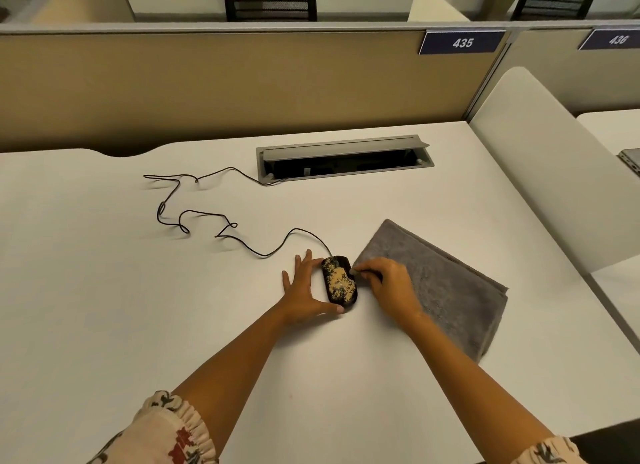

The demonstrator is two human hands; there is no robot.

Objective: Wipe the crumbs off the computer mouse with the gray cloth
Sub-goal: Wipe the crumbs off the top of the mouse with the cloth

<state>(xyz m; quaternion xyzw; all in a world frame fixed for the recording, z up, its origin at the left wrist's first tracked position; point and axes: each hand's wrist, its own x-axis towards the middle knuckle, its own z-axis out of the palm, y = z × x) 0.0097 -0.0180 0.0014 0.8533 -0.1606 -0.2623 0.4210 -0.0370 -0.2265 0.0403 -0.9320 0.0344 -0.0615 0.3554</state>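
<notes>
While the left hand (304, 290) braces the crumb-covered computer mouse (339, 281) with fingers spread, near the desk's (138, 290) front edge, the right hand (384, 283) pinches the gray cloth's (443, 283) corner. Wiping hasn't started; next, I'd guess, lift the cloth onto the mouse.

White desk (138, 290) against a tan partition (207, 83) numbered 435.

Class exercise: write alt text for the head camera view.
A black wired computer mouse coated in tan crumbs sits on a white desk; the left hand steadies it while the right hand pinches a folded gray cloth.
</notes>
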